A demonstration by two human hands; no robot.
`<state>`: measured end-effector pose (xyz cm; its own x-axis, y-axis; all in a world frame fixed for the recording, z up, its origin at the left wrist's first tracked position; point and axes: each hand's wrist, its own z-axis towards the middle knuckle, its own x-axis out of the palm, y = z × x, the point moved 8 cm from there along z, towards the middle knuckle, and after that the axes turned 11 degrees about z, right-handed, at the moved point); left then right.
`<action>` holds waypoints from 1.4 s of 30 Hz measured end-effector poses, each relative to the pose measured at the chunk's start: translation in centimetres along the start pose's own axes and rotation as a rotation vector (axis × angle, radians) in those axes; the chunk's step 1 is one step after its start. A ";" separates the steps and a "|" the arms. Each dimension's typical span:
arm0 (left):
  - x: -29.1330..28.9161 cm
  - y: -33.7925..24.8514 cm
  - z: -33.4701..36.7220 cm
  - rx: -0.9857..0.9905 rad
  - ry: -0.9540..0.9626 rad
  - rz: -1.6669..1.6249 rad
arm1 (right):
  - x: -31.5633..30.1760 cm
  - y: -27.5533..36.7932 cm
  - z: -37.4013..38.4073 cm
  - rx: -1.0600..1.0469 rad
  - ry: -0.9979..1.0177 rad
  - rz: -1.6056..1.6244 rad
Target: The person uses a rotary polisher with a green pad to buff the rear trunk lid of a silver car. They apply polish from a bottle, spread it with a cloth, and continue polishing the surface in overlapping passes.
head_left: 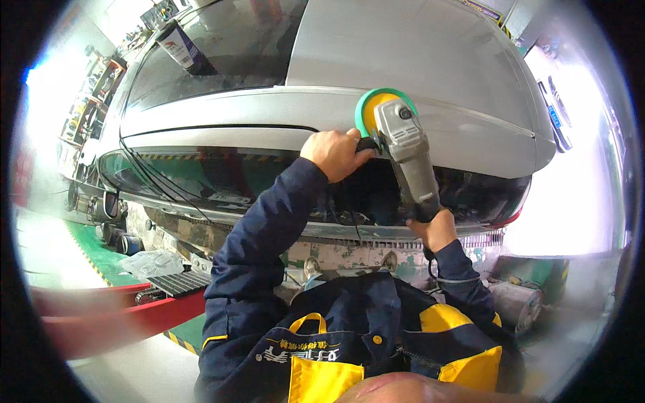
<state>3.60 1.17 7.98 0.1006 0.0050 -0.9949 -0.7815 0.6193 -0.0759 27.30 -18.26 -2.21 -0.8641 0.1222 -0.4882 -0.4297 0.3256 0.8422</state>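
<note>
A grey electric polisher [408, 144] with a round green-rimmed pad [366, 111] rests against the pale panel of a silver car [430, 60]. My left hand [334, 154] is closed round the black side handle beside the polisher's head. At the rear end of its body, my right hand [435, 230] grips the tool; the fingers underneath are partly hidden. Whether the pad is spinning cannot be made out. Below the polisher runs the car's dark glossy strip [269, 178].
A dark bottle with a light label [181, 48] stands on the car's glass at the upper left. Black cables [151, 178] hang over the car's left side. A red lift beam [134, 319], a cylindrical tank [517, 303] and cluttered shelves [91, 111] surround the work spot.
</note>
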 end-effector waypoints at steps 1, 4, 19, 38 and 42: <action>-0.1 0.9 -0.4 -0.012 0.000 0.007 | 0.5 1.0 0.3 -0.035 0.017 0.009; -1.0 4.6 -1.8 -0.030 -0.041 -0.012 | 2.7 4.6 0.9 -0.168 0.013 0.040; -3.6 29.4 -12.5 -0.293 -0.146 -0.119 | 20.5 22.5 6.4 -0.248 0.196 -0.374; -1.8 -2.2 1.6 0.047 0.127 0.006 | -6.1 4.9 -2.0 -0.004 0.075 -0.199; -0.8 -9.7 5.0 0.092 0.134 -0.118 | -12.6 0.6 -3.0 0.064 0.057 -0.089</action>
<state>14.22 -0.91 9.88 0.1004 -0.1725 -0.9799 -0.7092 0.6783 -0.1921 37.12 -22.39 5.12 -0.8376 0.0371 -0.5450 -0.4894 0.3923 0.7788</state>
